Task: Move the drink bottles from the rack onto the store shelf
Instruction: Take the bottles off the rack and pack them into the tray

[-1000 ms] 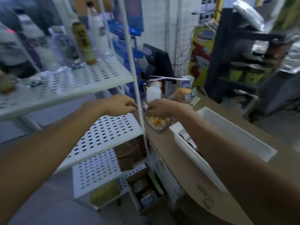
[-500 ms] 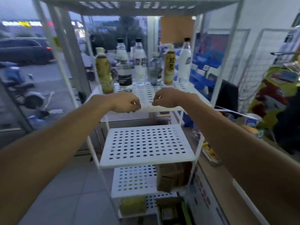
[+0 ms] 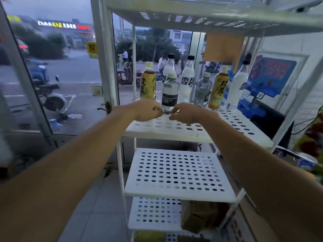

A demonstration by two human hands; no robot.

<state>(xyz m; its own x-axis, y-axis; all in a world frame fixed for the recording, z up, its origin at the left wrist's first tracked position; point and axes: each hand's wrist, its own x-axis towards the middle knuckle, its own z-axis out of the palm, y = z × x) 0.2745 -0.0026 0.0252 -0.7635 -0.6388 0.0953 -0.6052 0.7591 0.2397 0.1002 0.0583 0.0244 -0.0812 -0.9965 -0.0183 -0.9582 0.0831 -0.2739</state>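
Observation:
Several drink bottles stand on the white perforated rack shelf (image 3: 192, 131): a yellow tea bottle (image 3: 148, 84), a clear soda bottle with a black label (image 3: 170, 92), two white bottles (image 3: 187, 79) behind it, a clear water bottle (image 3: 202, 89), a second yellow tea bottle (image 3: 218, 89) and a white bottle (image 3: 238, 84) at the right. My left hand (image 3: 148, 110) and my right hand (image 3: 185, 113) hover close together over the shelf's front, either side of the soda bottle's base. Both have curled fingers and hold nothing that I can see.
A bare perforated shelf (image 3: 174, 173) lies below, and a cardboard box (image 3: 201, 217) sits on a lower level. The rack's top shelf (image 3: 209, 20) is overhead. A glass door (image 3: 52, 84) is at the left, a black monitor (image 3: 269, 119) at the right.
My view swung from the counter to face the rack. Both hands, still curled and close together, moved up and forward to the bottle shelf, in front of the soda bottle.

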